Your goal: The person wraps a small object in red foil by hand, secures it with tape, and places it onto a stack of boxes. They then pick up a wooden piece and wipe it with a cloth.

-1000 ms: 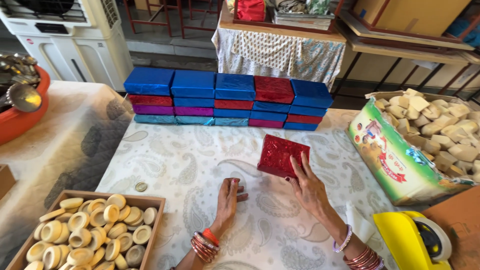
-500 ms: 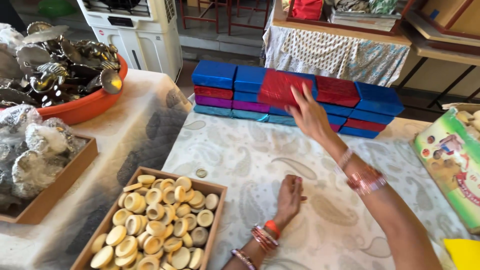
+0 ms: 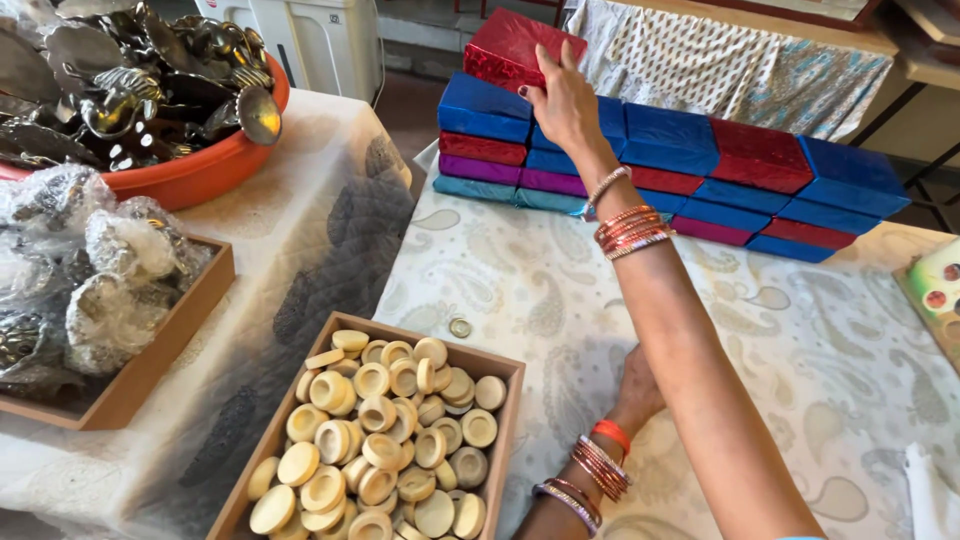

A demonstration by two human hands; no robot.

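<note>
Red box [image 3: 515, 45], tilted, held by right hand [image 3: 562, 100] atop stacked boxes [image 3: 700, 150].

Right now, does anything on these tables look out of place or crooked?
Two things. The red box under the right hand sits tilted on the left end of the otherwise even stack of wrapped boxes. A single small round piece lies loose on the paisley tablecloth, just outside the wooden tray of discs.
</note>
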